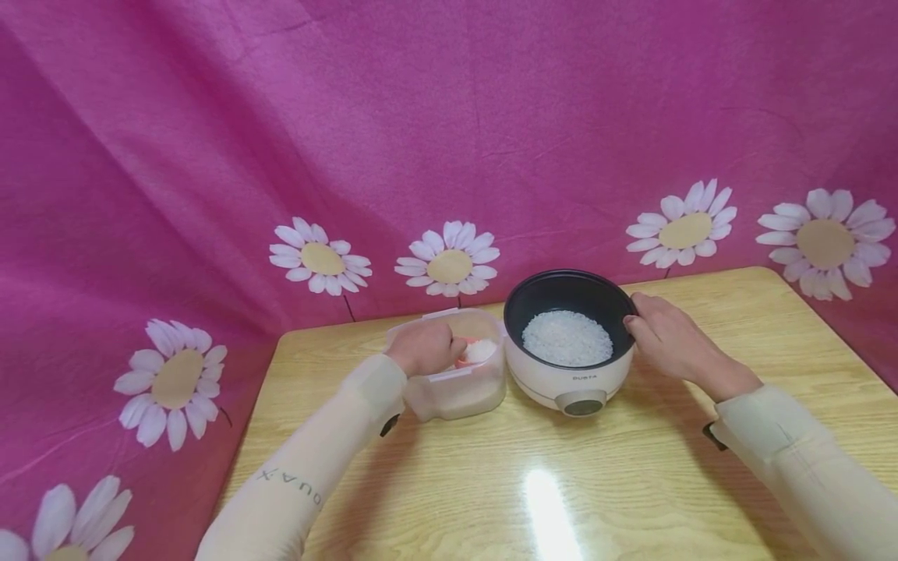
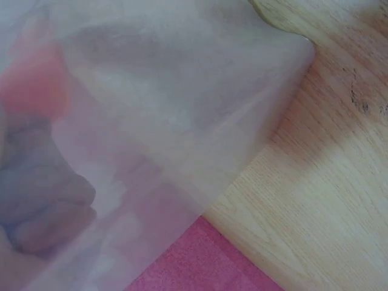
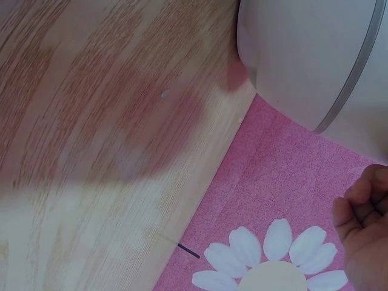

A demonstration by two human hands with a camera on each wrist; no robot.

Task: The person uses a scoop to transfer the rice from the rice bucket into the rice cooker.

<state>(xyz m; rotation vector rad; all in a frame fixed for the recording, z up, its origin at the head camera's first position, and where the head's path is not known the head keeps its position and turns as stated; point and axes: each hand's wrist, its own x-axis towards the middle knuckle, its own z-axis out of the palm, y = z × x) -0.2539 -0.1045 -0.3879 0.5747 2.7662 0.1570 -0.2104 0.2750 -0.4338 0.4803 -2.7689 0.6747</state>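
Note:
My left hand [image 1: 426,348] reaches into a translucent plastic container [image 1: 456,401] and grips a small orange-red scoop [image 1: 462,361] with white rice [image 1: 481,351] in it. Through the cloudy container wall in the left wrist view, the scoop [image 2: 36,85] shows as a red blur beside the curled fingers [image 2: 42,188]. Right beside the container is a white electric cooking pot [image 1: 536,376] with a black inside, a bed of rice [image 1: 568,339] on its bottom. On the pot's right side, my right hand [image 1: 666,335] holds the rim, fingers curled at its edge.
The wood-grain table [image 1: 435,475] carries both vessels near its back edge. A pink cloth [image 1: 449,140] printed with white daisies hangs behind and to the sides. The pot has a grey knob [image 1: 582,403] on its front.

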